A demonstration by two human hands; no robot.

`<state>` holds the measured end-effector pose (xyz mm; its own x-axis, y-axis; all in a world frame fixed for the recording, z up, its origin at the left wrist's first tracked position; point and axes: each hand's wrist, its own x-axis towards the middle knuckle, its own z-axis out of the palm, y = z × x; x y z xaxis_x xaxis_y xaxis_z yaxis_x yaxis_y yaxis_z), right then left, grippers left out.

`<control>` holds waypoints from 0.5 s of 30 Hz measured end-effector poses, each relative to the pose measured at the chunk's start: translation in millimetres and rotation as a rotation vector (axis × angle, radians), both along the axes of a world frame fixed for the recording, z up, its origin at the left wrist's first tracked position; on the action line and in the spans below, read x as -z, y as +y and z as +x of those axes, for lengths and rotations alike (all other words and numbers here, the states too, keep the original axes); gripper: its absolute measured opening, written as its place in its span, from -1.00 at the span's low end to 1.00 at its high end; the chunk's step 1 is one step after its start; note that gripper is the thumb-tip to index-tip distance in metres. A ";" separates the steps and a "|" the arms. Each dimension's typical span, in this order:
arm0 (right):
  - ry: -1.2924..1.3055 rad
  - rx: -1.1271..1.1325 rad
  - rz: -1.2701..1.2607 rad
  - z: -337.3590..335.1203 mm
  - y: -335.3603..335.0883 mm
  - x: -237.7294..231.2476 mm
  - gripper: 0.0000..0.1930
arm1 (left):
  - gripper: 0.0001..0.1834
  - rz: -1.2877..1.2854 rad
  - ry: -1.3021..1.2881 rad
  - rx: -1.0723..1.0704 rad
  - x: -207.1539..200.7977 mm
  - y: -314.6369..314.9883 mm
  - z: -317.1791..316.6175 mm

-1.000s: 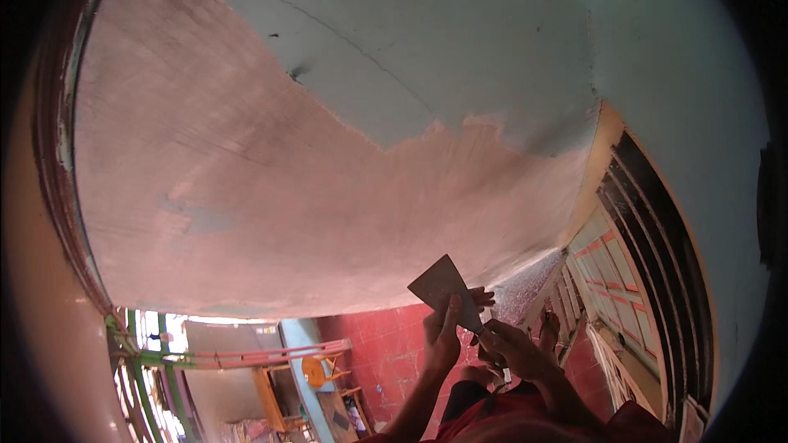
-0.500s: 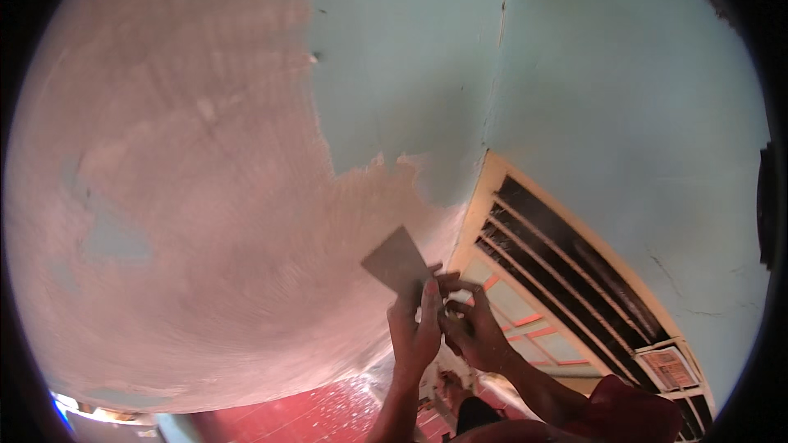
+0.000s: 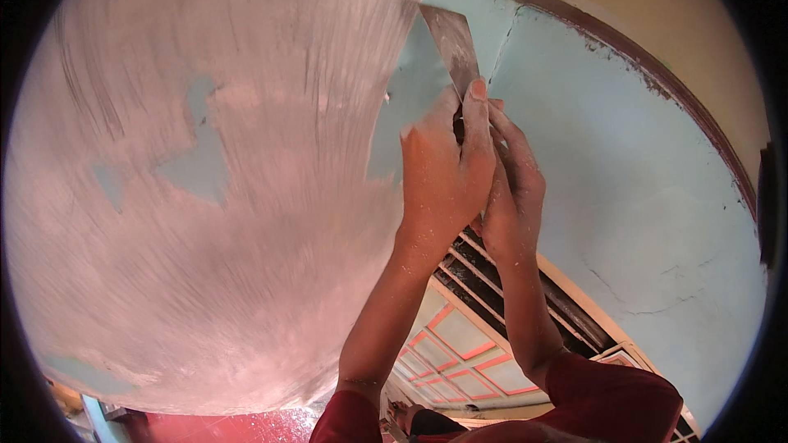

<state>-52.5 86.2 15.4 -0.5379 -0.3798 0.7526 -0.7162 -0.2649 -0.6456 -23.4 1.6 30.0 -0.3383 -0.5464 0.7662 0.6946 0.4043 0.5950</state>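
You had a broad wall (image 3: 640, 197) overhead and in front of you, most of its left part covered with a pale, streaked coat of plaster (image 3: 230, 197), through which a few patches of blue paint (image 3: 197, 164) showed. To the right the wall was bare blue, crossed by thin cracks (image 3: 648, 295), and a dark red band (image 3: 657, 74) ran along its upper edge under a yellowish ceiling (image 3: 657, 8). Below your arms stood a door frame with a barred vent (image 3: 509, 279) and a panelled door (image 3: 460, 344) with orange-edged panels; a strip of red floor (image 3: 238, 427) showed near the lower edge. Nothing lay between your hands and the wall, and no container was in sight. Both your forearms rose from the lower edge, red sleeves (image 3: 607, 402) at the elbows, and met high near the middle. Your left hand (image 3: 439, 172) was clenched around the handle of a putty knife (image 3: 451, 45), thumb stretched up along the base of the blade. Your right hand (image 3: 513, 180) was pressed just beside it, fingers curled against the same handle. The flat metal blade pointed up and left, its edge laid against the wall right at the border between the pale plaster and the blue paint. Both hands were dusted with white powder.
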 end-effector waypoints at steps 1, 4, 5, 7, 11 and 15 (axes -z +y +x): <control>0.042 0.010 0.008 0.0 -1.1 -6.5 -0.62 | -0.57 -0.026 0.013 -0.059 -5.9 -3.0 -0.4; 0.157 0.008 0.046 -4.2 -3.4 -18.4 -0.60 | -0.61 -0.079 0.043 -0.209 -11.8 -11.4 0.1; 0.177 -0.005 0.056 -4.1 -5.0 -21.6 -0.60 | -0.61 -0.081 0.064 -0.246 -17.0 -12.0 4.2; 0.136 -0.032 0.066 0.0 -10.1 -23.8 -0.59 | -0.58 -0.099 0.094 -0.303 -22.9 -16.8 8.3; 0.068 -0.066 0.058 4.9 -15.5 -26.4 -0.58 | -0.60 -0.088 0.130 -0.322 -25.2 -21.8 5.8; 0.067 -0.097 0.039 8.7 -12.4 -37.7 -0.58 | -0.60 -0.112 0.123 -0.300 -34.3 -22.9 9.2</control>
